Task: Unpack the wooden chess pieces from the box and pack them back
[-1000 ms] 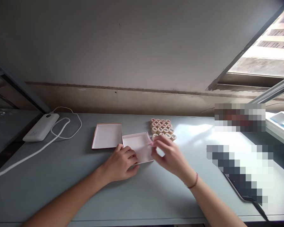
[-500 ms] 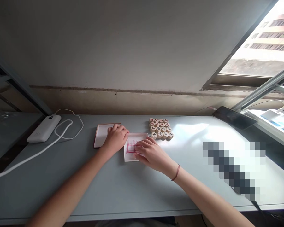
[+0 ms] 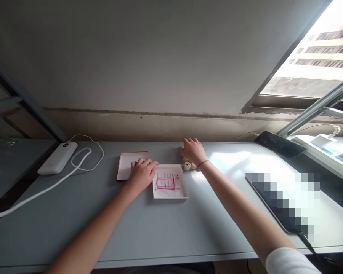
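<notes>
- Chess pieces [image 3: 187, 166] sit, in my head view, toward the back edge of the desk [image 3: 171, 232], just beyond the back right corner of the white tray [image 3: 170, 198]; my hand hides most of them.
- Half a second ago my right hand [image 3: 192, 150] was over the tray; now it has moved to the pieces, leaving the paper [image 3: 165, 182] with its red grid uncovered inside. I judge that laying the paper in is done.
- My right hand is palm down, right above or on the pieces, fingers spread and bent; I can't tell whether they grip one.
- My left hand [image 3: 143, 175] has stayed across the right side of the lid [image 3: 125, 167], fingertips by the tray's back left corner. Its fingers look loosely bent; whether they hold anything, I can't tell.
</notes>
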A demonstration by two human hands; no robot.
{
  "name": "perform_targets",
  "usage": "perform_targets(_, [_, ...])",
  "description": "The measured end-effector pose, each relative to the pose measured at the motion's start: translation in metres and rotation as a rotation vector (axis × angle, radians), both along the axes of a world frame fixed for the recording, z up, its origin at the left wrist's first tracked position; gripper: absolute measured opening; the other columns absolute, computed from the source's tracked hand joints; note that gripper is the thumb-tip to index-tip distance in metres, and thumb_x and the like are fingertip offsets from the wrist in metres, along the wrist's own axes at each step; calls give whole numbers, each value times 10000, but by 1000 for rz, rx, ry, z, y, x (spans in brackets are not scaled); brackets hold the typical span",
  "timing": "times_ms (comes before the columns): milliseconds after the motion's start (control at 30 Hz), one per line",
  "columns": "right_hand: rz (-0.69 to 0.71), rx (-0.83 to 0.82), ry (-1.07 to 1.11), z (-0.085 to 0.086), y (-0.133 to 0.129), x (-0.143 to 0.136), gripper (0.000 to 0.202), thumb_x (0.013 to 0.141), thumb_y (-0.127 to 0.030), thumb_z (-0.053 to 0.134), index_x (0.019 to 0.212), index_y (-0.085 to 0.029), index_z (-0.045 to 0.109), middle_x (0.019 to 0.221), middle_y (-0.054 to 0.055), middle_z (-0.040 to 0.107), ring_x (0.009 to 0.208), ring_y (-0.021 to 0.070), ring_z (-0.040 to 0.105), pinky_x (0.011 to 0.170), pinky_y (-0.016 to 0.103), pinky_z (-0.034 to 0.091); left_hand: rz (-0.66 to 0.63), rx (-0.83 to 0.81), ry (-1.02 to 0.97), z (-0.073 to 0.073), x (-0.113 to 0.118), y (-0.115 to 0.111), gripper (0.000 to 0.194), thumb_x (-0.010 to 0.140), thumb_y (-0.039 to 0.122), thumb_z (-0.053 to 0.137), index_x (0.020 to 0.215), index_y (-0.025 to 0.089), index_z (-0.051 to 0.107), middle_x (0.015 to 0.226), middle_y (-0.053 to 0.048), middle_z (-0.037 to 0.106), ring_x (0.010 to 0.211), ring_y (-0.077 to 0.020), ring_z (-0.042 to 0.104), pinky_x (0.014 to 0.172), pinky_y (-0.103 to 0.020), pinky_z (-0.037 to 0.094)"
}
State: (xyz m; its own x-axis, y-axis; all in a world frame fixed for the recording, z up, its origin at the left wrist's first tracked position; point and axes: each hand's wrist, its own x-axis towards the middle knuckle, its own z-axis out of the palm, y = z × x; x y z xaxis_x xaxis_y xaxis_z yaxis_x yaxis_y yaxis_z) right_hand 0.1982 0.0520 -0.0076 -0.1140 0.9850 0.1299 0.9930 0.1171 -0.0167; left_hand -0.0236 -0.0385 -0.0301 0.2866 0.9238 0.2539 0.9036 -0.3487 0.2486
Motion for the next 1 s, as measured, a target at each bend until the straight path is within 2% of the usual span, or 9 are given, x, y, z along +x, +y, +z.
perform_targets(133, [-45, -119, -59, -2, 14, -7, 223, 851, -208, 484, 995, -115, 627, 945, 165, 680, 1004, 302, 548, 737, 331, 385, -21, 10, -13, 0, 1, -5, 271, 908, 170, 423, 992, 282, 654, 980, 4, 712, 940, -203, 551, 762, -362, 316])
perform_targets(267, [-36, -120, -53, -2, 17, -7, 202, 840, -160, 480, 965, -111, 632, 910, 164, 686, 971, 284, 575, 733, 315, 375, -53, 10, -22, 1, 4, -8, 253, 913, 179, 426, 985, 274, 650, 963, 4, 718, 923, -201, 552, 763, -368, 315])
perform_targets(367, [-11, -71, -10, 7, 8, -8, 241, 876, -185, 437, 1034, -129, 612, 928, 138, 687, 965, 261, 586, 743, 300, 381, -50, 29, -23, 2, 4, -8, 243, 928, 203, 421, 992, 263, 648, 902, 0, 724, 881, -201, 555, 766, -380, 325])
perform_targets(467, [160, 15, 285, 18, -19, -14, 295, 907, -234, 427, 1165, -160, 548, 948, 83, 688, 876, 200, 621, 715, 263, 411, -37, 80, -30, 3, -1, -5, 222, 919, 220, 442, 974, 239, 656, 868, -26, 719, 897, -230, 547, 779, -403, 356])
perform_targets(567, [463, -58, 576, 18, -59, -26, 277, 890, -266, 503, 1154, -188, 532, 926, 43, 680, 741, 144, 634, 673, 236, 452, -108, 132, -128, 6, -3, -2, 266, 879, 139, 431, 1036, 209, 634, 990, -56, 687, 980, -241, 545, 829, -401, 423])
perform_targets(667, [608, -82, 599, 1, -89, -38, 183, 867, -208, 544, 1049, -191, 559, 908, 49, 656, 707, 141, 620, 639, 246, 472, -171, 142, -307, 10, 3, -5, 380, 863, 77, 362, 1164, 193, 561, 1121, -74, 621, 1052, -203, 564, 900, -355, 473])
perform_targets(767, [678, -45, 533, -18, -100, -44, 116, 873, -140, 515, 965, -178, 575, 923, 72, 642, 741, 164, 621, 641, 274, 485, -159, 96, -399, 12, 13, -13, 438, 866, 77, 333, 1253, 201, 494, 1205, -81, 575, 1133, -191, 552, 956, -345, 478])
perform_targets(900, [615, -2, 626, -21, -97, -33, 176, 907, -194, 493, 1061, -205, 579, 1125, 100, 578, 734, 141, 621, 678, 299, 515, -122, -12, -409, 6, 21, -19, 496, 843, 68, 332, 1303, 210, 449, 1286, -88, 536, 1208, -199, 516, 1001, -361, 467])
perform_targets(1000, [522, 29, 698, -14, -95, -23, 221, 903, -196, 489, 1107, -230, 568, 1120, 92, 557, 684, 124, 596, 647, 297, 522, -116, -44, -361, -5, 22, -19, 492, 842, 97, 375, 1321, 193, 429, 1324, -107, 512, 1255, -224, 482, 1027, -389, 449])
